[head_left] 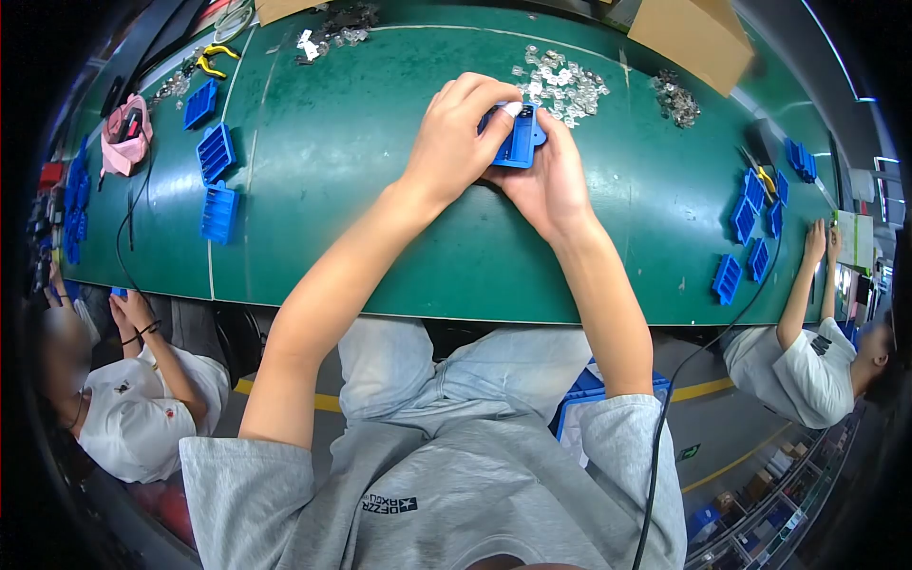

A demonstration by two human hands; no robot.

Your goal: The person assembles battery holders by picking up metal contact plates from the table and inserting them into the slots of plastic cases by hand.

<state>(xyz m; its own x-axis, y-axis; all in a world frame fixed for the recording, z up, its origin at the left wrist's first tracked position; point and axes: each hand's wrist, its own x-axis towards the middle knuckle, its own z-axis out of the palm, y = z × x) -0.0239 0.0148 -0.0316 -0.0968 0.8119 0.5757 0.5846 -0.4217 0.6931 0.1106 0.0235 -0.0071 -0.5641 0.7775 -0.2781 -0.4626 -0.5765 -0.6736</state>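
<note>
Above the green table, a small blue plastic box [519, 144] with its open side up is held between both hands. My left hand [459, 138] reaches over it from the left, with the thumb pressed at the box's upper edge. A white covering shows on that thumb's tip. From the right and below, my right hand [555, 180] wraps round the box, its fingers partly hidden beneath. Just beyond the hands lies a spread pile of small clear plastic pieces [568, 87].
Blue trays [219, 213] lie at the left, and more blue trays [728, 278] at the right. Yellow-handled pliers [217, 61], a pink bag [126, 136] and a cardboard box [692, 43] rest on the table [323, 171]. Co-workers sit at both sides. A dark cable runs past my right arm.
</note>
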